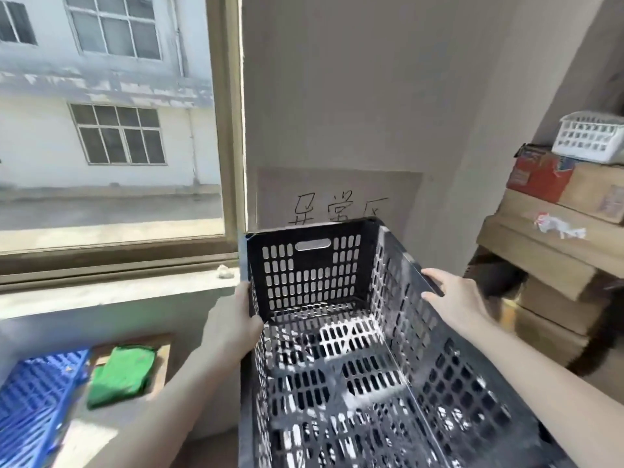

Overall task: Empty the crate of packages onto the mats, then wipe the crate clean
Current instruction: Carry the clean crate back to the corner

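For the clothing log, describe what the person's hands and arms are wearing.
Nothing worn shows. The left hand and right hand are ungloved, and the fingers show no rings. The left forearm and right forearm are bare to the frame edge: no sleeves, watch, bracelet or markings in view.
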